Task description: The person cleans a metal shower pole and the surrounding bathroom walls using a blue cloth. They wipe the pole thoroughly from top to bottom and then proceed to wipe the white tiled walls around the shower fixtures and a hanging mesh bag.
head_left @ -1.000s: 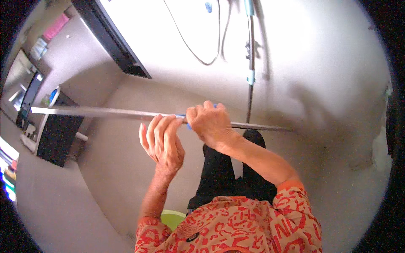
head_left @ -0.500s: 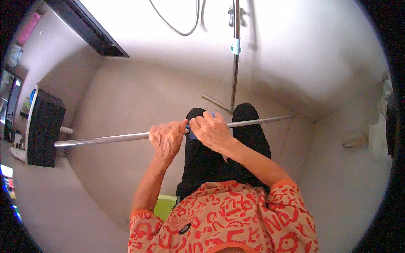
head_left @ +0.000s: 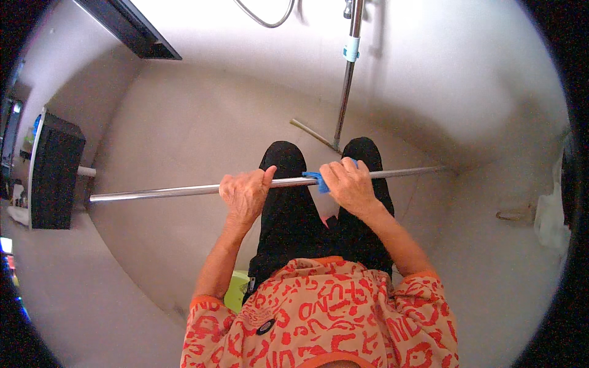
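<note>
Metal rod (head_left: pixel 184 191), long, thin and shiny, is lying level across the view at about thigh height, running from a dark box-like fitting (head_left: pixel 55 172) on my left toward the pale wall (head_left: pixel 478 92) on the right. I am gripping it with both hands near its middle: my left hand (head_left: pixel 245 195) is closed around the bare metal, thumb lying along the bar, and my right hand (head_left: pixel 348 184) is clamped on it through a small blue cloth (head_left: pixel 314 180) bunched between palm and rod. I am judging it stiff, fairly light and slick, so taking hold through the cloth looks surest. Below are black trousers (head_left: pixel 288 214) and a red-patterned shirt (head_left: pixel 319 319). Behind, an upright pole (head_left: pixel 345 92) with a blue clip is standing against the wall.
</note>
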### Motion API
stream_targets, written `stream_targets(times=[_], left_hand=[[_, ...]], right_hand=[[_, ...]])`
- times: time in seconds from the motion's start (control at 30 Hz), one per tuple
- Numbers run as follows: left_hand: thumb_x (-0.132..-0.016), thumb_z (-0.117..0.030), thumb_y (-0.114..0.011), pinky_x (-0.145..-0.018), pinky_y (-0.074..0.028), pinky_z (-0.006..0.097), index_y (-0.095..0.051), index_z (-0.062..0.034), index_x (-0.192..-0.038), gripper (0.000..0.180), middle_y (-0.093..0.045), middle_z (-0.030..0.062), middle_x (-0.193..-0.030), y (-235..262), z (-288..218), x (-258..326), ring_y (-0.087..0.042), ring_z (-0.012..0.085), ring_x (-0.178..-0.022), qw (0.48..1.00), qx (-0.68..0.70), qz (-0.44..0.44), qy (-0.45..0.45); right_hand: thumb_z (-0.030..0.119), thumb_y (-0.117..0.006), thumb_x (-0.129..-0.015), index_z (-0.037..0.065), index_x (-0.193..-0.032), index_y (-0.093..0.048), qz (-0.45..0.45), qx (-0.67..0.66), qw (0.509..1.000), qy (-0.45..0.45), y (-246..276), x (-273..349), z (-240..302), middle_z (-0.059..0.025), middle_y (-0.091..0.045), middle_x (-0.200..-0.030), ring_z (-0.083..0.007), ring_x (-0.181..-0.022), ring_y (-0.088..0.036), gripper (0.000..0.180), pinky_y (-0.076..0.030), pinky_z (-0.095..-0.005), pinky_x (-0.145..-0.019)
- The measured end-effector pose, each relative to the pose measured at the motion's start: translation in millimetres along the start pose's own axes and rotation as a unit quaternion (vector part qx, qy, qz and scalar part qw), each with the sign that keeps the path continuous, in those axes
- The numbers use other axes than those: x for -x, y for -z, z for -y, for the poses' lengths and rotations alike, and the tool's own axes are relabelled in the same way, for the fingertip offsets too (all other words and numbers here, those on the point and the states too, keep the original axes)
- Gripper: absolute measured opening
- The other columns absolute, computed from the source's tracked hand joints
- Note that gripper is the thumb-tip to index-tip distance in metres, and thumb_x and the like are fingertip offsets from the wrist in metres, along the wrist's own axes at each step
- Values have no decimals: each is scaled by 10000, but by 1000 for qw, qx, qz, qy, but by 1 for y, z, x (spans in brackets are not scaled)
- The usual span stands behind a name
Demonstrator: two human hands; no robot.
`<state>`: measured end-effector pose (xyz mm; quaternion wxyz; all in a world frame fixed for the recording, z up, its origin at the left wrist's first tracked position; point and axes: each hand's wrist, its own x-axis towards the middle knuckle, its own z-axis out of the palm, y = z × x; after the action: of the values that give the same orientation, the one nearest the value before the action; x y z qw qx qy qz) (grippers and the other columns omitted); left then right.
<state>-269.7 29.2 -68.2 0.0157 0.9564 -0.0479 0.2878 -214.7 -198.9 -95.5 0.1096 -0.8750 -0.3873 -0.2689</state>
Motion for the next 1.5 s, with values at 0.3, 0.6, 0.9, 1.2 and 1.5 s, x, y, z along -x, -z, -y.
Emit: stream_targets(times=[0.3,0.6,0.9,1.2,1.5], left_hand=[[-846,-325,-592,-589,-375,399,-638,-111,-623,312,-564,74,-531,35,24,8,-509,244,-471,996,-48,47,52],[-859,-307,-582,-517,-355,393,-600,-96,-575,354,-522,61,-484,32,49,16,-469,228,-422,999,-40,8,32],[-863,-285,-581,-487,-307,371,-532,-75,-504,419,-473,74,-451,39,65,17,-411,234,-390,999,-21,28,31],[-894,-359,-498,-516,-362,382,-630,-83,-570,445,-566,69,-500,25,100,38,-465,262,-411,996,-50,55,50],[-902,-365,-481,-538,-390,405,-644,-77,-604,445,-587,90,-532,25,111,42,-511,290,-459,986,-49,125,102]], right_hand=[[187,-570,-775,103,-818,-553,14,6,1000,0,25,-10,31,-5,-484,-673,-156,-662,-499,96,-349,-316,-531],[209,-597,-749,112,-812,-541,-30,-10,999,-2,30,-11,23,2,-471,-667,-146,-647,-478,128,-329,-310,-530],[212,-546,-749,141,-789,-525,3,122,991,-64,51,50,-61,19,-462,-689,-162,-692,-490,84,-357,-355,-569],[214,-546,-743,167,-796,-531,19,181,978,-98,26,112,-115,9,-471,-712,-181,-724,-496,72,-400,-393,-627],[208,-554,-740,166,-844,-547,8,267,951,-154,21,159,-169,16,-490,-789,-193,-815,-495,112,-401,-432,-634]])
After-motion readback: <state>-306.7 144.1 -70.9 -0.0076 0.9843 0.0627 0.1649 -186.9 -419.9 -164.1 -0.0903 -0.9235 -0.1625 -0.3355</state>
